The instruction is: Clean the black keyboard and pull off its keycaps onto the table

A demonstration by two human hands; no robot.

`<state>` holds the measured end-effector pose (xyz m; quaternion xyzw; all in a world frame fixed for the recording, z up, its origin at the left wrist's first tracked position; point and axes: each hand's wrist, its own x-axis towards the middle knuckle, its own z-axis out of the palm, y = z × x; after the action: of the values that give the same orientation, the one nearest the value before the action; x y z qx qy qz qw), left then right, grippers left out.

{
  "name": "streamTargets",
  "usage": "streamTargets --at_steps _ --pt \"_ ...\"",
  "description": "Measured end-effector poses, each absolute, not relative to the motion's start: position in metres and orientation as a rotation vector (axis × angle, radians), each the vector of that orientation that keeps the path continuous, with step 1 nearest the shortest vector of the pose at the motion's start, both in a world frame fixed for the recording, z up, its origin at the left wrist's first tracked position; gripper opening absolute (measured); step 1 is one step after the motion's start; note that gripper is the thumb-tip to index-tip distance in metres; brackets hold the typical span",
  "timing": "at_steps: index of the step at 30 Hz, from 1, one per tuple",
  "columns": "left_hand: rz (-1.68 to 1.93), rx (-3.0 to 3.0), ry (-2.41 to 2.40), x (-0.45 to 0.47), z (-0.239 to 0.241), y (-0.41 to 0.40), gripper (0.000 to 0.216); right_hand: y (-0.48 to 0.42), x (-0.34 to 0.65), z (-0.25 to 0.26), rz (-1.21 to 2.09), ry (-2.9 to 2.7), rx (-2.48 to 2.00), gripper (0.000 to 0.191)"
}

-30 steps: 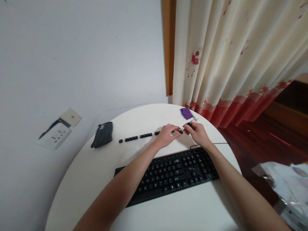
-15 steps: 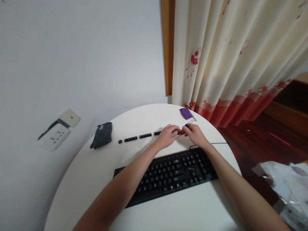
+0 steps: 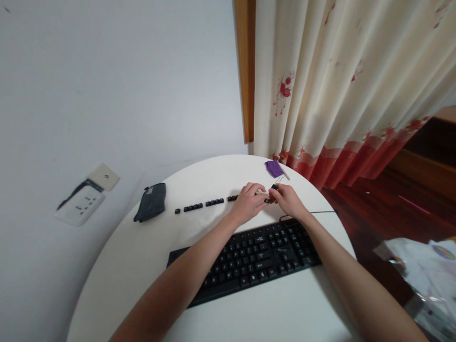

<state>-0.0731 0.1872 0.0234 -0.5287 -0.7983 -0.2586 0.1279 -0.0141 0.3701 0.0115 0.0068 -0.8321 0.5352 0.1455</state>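
Note:
Above the black keyboard (image 3: 265, 256), my left hand (image 3: 249, 203) pinches a small black keycap (image 3: 266, 201) between its fingertips. Close beside it, my right hand (image 3: 289, 202) is closed on a small black piece (image 3: 274, 187). Thin wires show just beyond that piece, like those of a keycap puller, though I cannot tell whether they join it. A row of loose black keycaps (image 3: 193, 207) lies in groups behind the keyboard, its right end partly hidden by my left hand. My forearms cover parts of the keyboard.
All this lies on a round white table (image 3: 135, 266). A dark zip pouch (image 3: 152, 203) sits at the left edge, a purple cloth-like item (image 3: 273, 168) at the back right. The keyboard's cable (image 3: 322, 212) runs off to the right. Beyond are a wall socket (image 3: 81, 205) and a curtain (image 3: 313, 95).
The fingers of my left hand have shifted slightly around the keycap, close to my right hand. My right hand has hardly moved, and the view has shifted a little.

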Motion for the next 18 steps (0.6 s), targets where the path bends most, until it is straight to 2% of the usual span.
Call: streamTargets --at_steps 9,18 --pt "-0.949 -1.329 -2.333 -0.082 0.038 0.184 0.012 0.366 -0.016 0.015 1.597 -2.295 -0.117 0.035" --pt "-0.621 -1.310 -2.565 -0.098 0.028 0.196 0.011 0.378 -0.021 0.017 1.602 -2.063 -0.347 0.042"
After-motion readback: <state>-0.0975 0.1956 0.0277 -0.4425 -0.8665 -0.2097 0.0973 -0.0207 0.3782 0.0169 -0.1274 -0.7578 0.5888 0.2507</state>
